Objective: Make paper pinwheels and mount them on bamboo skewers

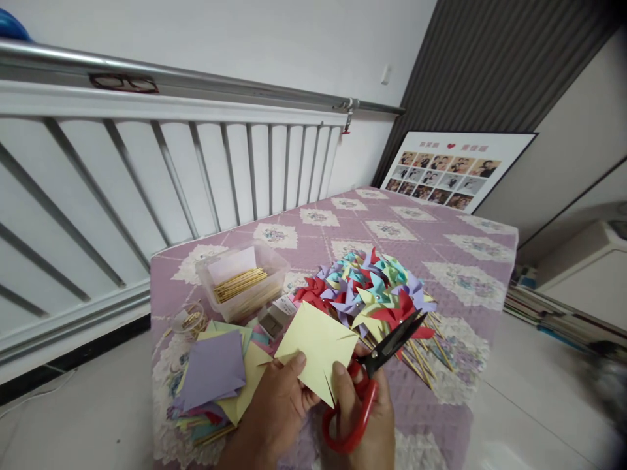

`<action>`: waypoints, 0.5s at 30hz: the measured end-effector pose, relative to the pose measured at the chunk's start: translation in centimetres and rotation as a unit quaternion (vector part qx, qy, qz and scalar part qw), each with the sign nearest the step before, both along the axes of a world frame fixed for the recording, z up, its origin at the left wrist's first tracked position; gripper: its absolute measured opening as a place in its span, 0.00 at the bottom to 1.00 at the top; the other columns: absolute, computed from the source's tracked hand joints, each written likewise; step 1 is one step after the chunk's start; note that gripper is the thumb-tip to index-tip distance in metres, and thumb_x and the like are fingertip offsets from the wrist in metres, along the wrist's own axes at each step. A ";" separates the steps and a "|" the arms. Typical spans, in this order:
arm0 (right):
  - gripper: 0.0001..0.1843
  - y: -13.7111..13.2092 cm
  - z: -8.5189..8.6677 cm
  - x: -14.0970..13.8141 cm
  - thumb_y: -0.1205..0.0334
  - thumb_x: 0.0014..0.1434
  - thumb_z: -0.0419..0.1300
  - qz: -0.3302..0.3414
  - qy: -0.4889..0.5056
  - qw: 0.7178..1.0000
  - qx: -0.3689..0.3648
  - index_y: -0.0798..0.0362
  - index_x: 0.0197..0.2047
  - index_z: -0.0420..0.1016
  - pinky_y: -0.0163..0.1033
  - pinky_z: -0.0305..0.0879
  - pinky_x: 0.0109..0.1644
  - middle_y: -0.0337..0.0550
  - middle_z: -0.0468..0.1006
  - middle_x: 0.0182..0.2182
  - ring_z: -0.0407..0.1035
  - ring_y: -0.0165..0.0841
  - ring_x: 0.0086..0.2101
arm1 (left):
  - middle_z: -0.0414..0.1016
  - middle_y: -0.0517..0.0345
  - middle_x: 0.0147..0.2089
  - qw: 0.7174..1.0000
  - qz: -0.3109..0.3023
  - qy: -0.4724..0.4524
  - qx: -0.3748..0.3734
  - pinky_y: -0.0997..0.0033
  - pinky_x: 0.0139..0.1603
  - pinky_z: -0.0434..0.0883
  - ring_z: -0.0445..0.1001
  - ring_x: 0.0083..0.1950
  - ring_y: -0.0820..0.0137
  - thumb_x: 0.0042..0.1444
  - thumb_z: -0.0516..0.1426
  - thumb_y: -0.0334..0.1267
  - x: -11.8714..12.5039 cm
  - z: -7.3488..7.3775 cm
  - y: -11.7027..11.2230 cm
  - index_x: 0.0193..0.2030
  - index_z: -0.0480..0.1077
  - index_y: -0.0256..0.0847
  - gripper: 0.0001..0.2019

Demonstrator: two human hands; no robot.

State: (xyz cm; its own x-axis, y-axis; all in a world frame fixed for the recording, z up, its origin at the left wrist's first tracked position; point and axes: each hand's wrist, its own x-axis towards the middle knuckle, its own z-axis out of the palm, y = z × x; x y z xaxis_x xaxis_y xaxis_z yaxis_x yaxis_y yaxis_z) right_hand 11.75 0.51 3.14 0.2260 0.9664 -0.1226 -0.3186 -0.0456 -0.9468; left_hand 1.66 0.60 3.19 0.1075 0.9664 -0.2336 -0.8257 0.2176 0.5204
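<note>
My left hand [274, 408] pinches the lower corner of a pale yellow paper square [318, 346] that has cuts running in from its corners. My right hand [365, 408] grips red-handled scissors [372, 372], its fingers through the loops and its thumb resting on the paper's lower edge. The black blades point up and right, closed or nearly so, just off the paper's right edge. Behind the paper lies a heap of finished paper pinwheels [369, 290] in red, purple, blue and yellow on wooden sticks.
A purple quilted cloth [441, 235] covers the table. A clear plastic box [242, 277] holds wooden sticks. Stacked coloured paper squares [215, 372] lie at the left, a small round container [189, 320] beside them. A white railing [147, 170] stands behind; a photo board [455, 170] leans at the back right.
</note>
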 end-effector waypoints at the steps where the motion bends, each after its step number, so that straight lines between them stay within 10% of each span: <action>1: 0.27 -0.1 0.1 -0.1 0.53 0.53 0.68 0.001 -0.002 1.000 -0.004 0.45 0.54 0.64 0.34 0.71 0.42 0.37 0.78 0.40 0.73 0.35 0.41 | 0.80 0.41 0.46 1.000 0.005 0.001 0.003 0.62 0.46 0.74 0.79 0.46 0.59 0.57 0.59 0.38 -0.1 0.0 0.1 0.48 0.73 0.34 0.14; 7: 0.23 -0.4 0.2 0.1 0.46 0.56 0.64 0.074 0.016 0.997 -0.001 0.47 0.50 0.65 0.29 0.60 0.23 0.29 0.67 0.22 0.60 0.25 0.20 | 0.82 0.44 0.40 0.996 0.077 0.054 0.007 0.61 0.47 0.74 0.79 0.46 0.57 0.53 0.63 0.41 -1.5 0.5 0.9 0.42 0.75 0.33 0.14; 15: 0.37 -0.6 -1.7 3.5 0.36 0.47 0.65 0.263 -0.008 0.965 -0.012 0.51 0.53 0.71 0.31 0.52 0.19 0.34 0.67 0.20 0.54 0.25 0.17 | 0.82 0.50 0.38 0.984 0.161 0.069 -0.030 0.67 0.41 0.75 0.80 0.39 0.63 0.50 0.64 0.40 -3.4 0.5 1.7 0.42 0.73 0.34 0.14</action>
